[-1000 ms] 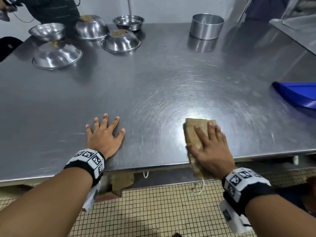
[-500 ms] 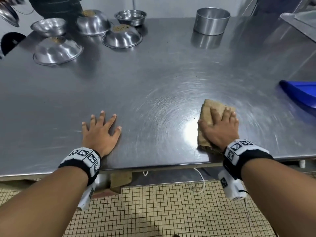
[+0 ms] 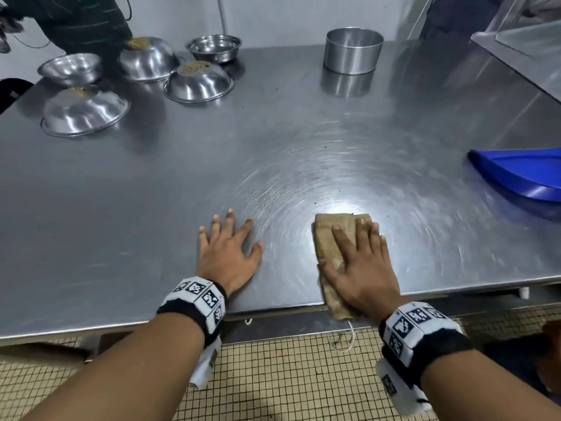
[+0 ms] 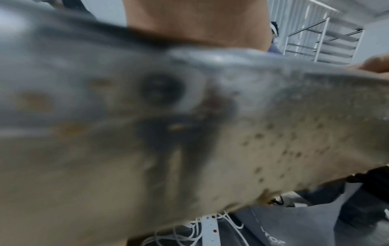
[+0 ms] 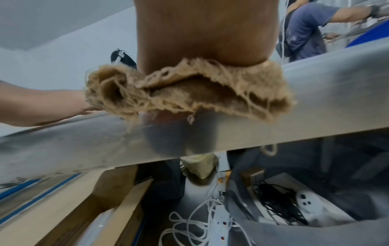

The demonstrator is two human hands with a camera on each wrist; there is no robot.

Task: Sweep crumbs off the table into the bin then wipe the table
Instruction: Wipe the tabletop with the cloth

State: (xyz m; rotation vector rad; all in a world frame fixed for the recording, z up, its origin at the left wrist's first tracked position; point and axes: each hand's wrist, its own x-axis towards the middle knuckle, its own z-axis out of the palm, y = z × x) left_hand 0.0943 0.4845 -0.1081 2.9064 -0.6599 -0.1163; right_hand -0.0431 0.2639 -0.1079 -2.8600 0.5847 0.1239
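Head view: my right hand [image 3: 361,262] presses flat on the cloth [image 3: 332,232] at the table [image 3: 151,192] edge, left hand [image 3: 227,253] spread empty beside; overhang could slip off.

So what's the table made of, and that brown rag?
The table looks like bare metal, probably stainless steel: grey and shiny, mirroring the light and the round tin. The rag under the right hand looks like coarse woven cloth, maybe burlap; its edge is frayed into loose threads.
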